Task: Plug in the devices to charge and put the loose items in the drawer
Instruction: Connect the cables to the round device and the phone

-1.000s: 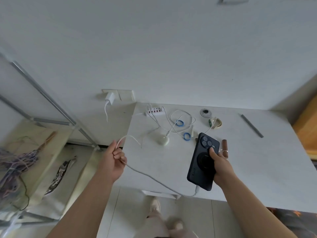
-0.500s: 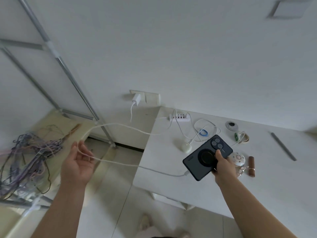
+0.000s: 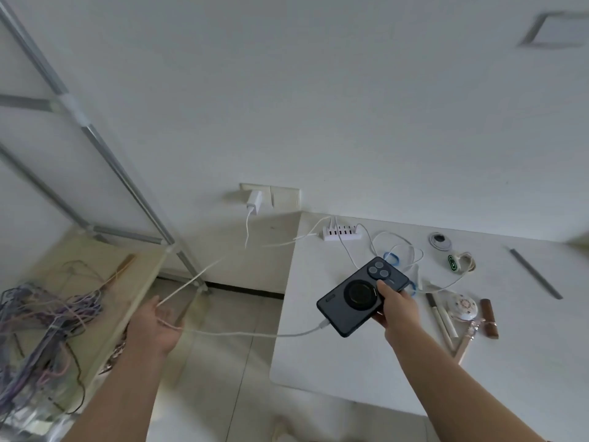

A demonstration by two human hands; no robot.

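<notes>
The right hand (image 3: 396, 309) grips a dark phone (image 3: 361, 296) above the white worktop (image 3: 366, 362). A white cable (image 3: 255, 334) is plugged into it. The left hand (image 3: 153, 325), fingers loosely curled, holds the cable off the worktop's left side.

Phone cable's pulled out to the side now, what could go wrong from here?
1. The left hand draws the white cable taut; its plug might pop from the phone.
2. The cable's far end runs to the USB hub by the table corner; tugging could drag it off.
</notes>
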